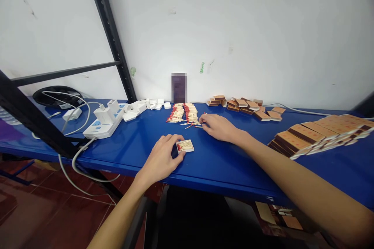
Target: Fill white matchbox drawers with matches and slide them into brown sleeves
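A small white matchbox tray (185,146) with red-tipped matches in it lies on the blue table (222,163). My left hand (162,155) grips the tray's left end with thumb and fingers. My right hand (217,127) reaches to the loose matches (193,124) beside the two match piles (184,113); its fingers are curled over them, and what they pinch is hidden.
Empty white trays (146,106) lie at the back left beside a white power strip (105,122) with plugs and cables. Brown matchbox sleeves (245,106) are heaped at the back; filled boxes (318,134) are stacked at the right. A black shelf post (112,35) stands left.
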`<action>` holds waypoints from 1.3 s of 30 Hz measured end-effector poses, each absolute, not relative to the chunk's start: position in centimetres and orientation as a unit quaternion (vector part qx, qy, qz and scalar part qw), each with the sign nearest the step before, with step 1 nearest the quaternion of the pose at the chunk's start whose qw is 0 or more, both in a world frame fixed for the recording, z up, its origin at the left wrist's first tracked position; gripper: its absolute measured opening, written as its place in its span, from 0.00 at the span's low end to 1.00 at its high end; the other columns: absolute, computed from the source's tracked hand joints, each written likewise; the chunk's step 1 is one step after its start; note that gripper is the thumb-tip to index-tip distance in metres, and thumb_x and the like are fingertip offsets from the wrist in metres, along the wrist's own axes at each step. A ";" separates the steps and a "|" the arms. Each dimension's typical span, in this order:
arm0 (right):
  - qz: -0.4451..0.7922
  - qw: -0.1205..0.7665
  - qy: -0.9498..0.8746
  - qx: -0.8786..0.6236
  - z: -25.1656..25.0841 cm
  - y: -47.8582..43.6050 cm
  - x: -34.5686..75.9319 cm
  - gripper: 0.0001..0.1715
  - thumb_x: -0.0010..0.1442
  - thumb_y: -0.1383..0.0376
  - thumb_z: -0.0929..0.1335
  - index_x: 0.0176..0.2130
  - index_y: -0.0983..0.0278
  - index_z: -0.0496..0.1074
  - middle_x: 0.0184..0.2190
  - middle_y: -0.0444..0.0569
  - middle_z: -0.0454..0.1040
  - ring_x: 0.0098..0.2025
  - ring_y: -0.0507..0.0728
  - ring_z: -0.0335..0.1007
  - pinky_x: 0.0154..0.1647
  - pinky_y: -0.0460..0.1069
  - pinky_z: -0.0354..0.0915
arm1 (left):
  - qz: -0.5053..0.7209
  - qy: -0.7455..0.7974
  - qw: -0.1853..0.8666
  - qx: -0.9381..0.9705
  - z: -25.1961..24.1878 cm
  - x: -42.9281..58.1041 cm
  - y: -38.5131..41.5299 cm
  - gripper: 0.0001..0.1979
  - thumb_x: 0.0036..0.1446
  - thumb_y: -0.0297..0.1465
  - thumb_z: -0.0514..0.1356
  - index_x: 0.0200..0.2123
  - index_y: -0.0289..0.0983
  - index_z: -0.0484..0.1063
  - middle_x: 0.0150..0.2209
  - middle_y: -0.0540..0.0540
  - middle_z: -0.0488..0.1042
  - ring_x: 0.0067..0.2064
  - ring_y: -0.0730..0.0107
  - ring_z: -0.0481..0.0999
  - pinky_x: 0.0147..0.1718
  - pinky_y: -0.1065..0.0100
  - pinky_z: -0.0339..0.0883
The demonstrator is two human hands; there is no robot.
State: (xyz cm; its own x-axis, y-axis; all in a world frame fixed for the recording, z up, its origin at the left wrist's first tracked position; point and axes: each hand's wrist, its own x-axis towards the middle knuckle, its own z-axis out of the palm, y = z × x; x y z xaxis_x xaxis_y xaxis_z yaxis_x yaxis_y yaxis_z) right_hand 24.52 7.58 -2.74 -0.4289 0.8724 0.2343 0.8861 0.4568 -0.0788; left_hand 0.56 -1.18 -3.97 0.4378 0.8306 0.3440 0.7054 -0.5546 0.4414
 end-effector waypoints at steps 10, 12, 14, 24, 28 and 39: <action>-0.013 0.126 -0.875 -0.467 -3.8 8.3 25.3 0.09 0.67 0.65 0.60 0.36 0.62 0.67 0.38 0.52 0.73 0.42 0.59 0.69 0.42 0.52 0.61 | 0.263 0.459 0.123 0.840 -4.0 0.5 -1.1 0.14 0.62 0.33 0.56 0.51 0.44 0.67 0.45 0.49 0.72 0.45 0.62 0.69 0.46 0.60 0.62; -0.027 0.143 -0.884 -0.445 -3.4 7.3 24.7 0.10 0.67 0.65 0.59 0.36 0.62 0.66 0.38 0.52 0.72 0.40 0.58 0.68 0.41 0.52 0.61 | 0.276 0.465 0.130 0.831 -4.3 0.5 -1.0 0.18 0.61 0.33 0.58 0.54 0.44 0.65 0.45 0.48 0.72 0.45 0.62 0.69 0.46 0.61 0.63; -0.012 0.172 -0.894 -0.414 -2.9 5.9 23.8 0.10 0.68 0.64 0.59 0.36 0.62 0.65 0.36 0.50 0.72 0.37 0.57 0.67 0.38 0.50 0.60 | 0.285 0.472 0.139 0.823 -4.5 0.4 -0.9 0.22 0.60 0.34 0.59 0.58 0.44 0.62 0.44 0.49 0.72 0.45 0.62 0.69 0.46 0.61 0.63; 0.001 0.181 -0.865 -0.469 -3.6 7.2 21.5 0.08 0.66 0.66 0.61 0.43 0.62 0.68 0.42 0.52 0.74 0.42 0.59 0.69 0.39 0.51 0.59 | 0.281 0.462 0.129 0.831 -4.5 0.5 -0.8 0.19 0.61 0.33 0.58 0.55 0.44 0.64 0.42 0.49 0.72 0.42 0.63 0.69 0.45 0.61 0.63; -0.022 0.144 -0.890 -0.431 -4.3 8.6 21.9 0.10 0.68 0.66 0.59 0.41 0.62 0.68 0.41 0.52 0.71 0.40 0.58 0.68 0.38 0.50 0.60 | 0.281 0.462 0.127 0.832 -4.5 0.5 -0.8 0.18 0.61 0.33 0.58 0.55 0.44 0.65 0.42 0.49 0.72 0.42 0.63 0.69 0.44 0.61 0.63; 0.197 0.291 -0.844 -0.405 -2.1 4.8 21.3 0.18 0.67 0.62 0.58 0.52 0.64 0.67 0.28 0.45 0.70 0.28 0.54 0.63 0.31 0.50 0.61 | 0.285 0.463 0.127 0.830 -4.7 0.4 -0.8 0.19 0.61 0.33 0.58 0.55 0.44 0.64 0.43 0.49 0.72 0.43 0.63 0.70 0.44 0.61 0.64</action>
State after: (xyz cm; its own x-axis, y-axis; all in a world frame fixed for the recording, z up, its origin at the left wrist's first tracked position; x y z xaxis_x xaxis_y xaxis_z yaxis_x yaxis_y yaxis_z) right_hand 21.34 4.77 -2.08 -0.5023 0.7985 0.3317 0.5695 0.5942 -0.5680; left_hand 0.42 -0.78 -4.65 0.4091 0.8408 0.3545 0.6960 -0.5388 0.4746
